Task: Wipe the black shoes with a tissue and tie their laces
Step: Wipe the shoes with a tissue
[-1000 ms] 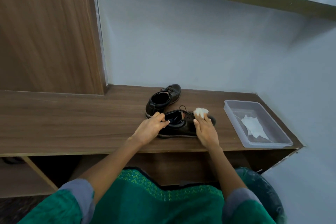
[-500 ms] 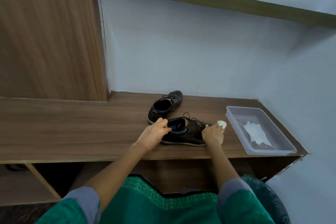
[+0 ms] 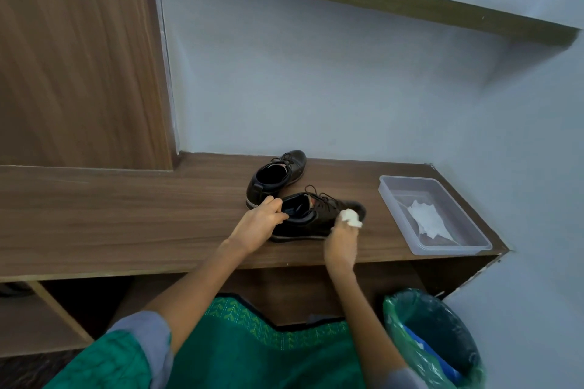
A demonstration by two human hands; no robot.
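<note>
right hand (image 3: 340, 241) blurred, its fingers buried in the tissue (image 3: 351, 218); left hand (image 3: 258, 224) covers near shoe (image 3: 311, 219) heel; bin (image 3: 434, 341) clipped at bottom edge.

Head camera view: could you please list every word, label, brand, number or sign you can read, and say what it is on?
None: no readable text shows.
Near shoe: inside too dark and small for any label to be read.
Far shoe: the same.
Plastic tray and bin: no lettering visible.
</note>
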